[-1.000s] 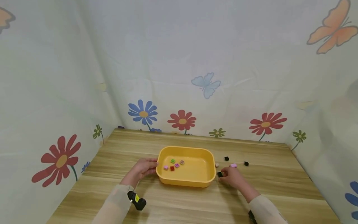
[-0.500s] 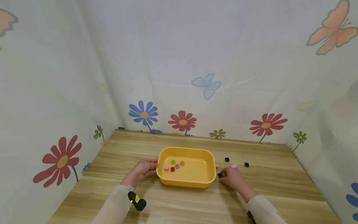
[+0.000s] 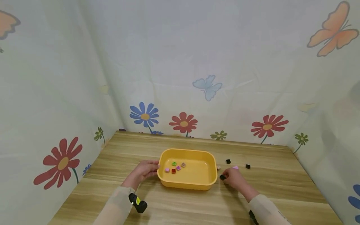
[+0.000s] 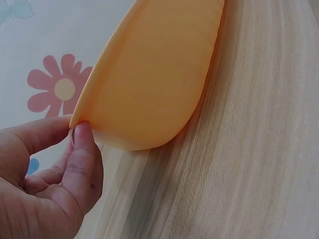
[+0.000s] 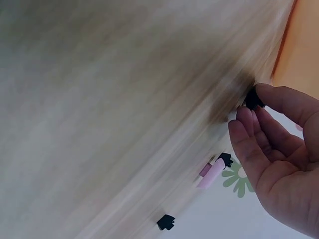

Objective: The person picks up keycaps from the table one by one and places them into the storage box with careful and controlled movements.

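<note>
One tub stands on the counter, five blocks inside, its rim pinched by the left hand, apparently to steady it; one black block, just beside the tub's right end, is pinched by the right hand, presumably for its smallness.

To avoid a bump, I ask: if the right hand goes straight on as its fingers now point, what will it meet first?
Probably the right side of the yellow tray, touched by the black block the right hand pinches. The beige block outside the tray is near that line; depth is unclear.
</note>
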The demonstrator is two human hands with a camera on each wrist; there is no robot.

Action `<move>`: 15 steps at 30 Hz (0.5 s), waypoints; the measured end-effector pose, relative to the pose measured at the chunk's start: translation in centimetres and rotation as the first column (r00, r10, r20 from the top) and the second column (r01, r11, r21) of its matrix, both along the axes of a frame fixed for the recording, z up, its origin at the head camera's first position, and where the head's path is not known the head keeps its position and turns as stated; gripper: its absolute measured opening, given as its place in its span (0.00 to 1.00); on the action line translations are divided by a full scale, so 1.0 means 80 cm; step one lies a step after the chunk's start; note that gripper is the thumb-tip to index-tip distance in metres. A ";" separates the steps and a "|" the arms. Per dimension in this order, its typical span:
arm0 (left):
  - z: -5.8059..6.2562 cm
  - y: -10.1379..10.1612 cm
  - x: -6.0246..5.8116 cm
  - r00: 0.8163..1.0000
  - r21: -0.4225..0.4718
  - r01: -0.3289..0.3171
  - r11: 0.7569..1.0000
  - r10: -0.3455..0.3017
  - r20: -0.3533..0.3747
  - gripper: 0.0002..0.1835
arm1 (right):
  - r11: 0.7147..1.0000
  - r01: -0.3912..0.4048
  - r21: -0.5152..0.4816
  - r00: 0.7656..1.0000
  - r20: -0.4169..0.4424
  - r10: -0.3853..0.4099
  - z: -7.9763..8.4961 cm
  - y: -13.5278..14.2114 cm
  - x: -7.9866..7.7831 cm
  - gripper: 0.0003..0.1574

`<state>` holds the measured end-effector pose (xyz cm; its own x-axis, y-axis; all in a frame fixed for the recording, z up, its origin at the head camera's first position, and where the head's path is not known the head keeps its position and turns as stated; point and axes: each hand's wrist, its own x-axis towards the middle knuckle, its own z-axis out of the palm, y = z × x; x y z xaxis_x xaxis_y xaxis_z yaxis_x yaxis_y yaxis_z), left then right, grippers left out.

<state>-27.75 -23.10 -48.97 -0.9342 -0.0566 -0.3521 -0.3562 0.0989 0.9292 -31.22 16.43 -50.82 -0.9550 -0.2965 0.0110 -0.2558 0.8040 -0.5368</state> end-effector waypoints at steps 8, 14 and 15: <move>-0.002 -0.002 -0.001 1.000 0.000 0.004 1.000 -0.004 -0.015 0.23 | 1.000 0.027 -0.016 1.000 0.006 -0.027 0.016 0.006 -0.003 0.17; -0.002 -0.002 -0.001 1.000 -0.011 -0.010 1.000 0.010 -0.001 0.22 | 1.000 -0.013 -0.026 1.000 0.024 0.014 0.034 0.013 -0.004 0.17; -0.003 -0.001 -0.001 1.000 -0.010 -0.013 1.000 0.013 0.001 0.22 | 1.000 -0.018 -0.025 0.999 0.029 0.019 0.036 0.014 -0.004 0.17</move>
<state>-27.84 -23.22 -49.17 -0.9331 -0.0725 -0.3523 -0.3583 0.1033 0.9279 -31.57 17.56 -47.92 -0.9492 -0.3144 -0.0087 -0.2549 0.7854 -0.5641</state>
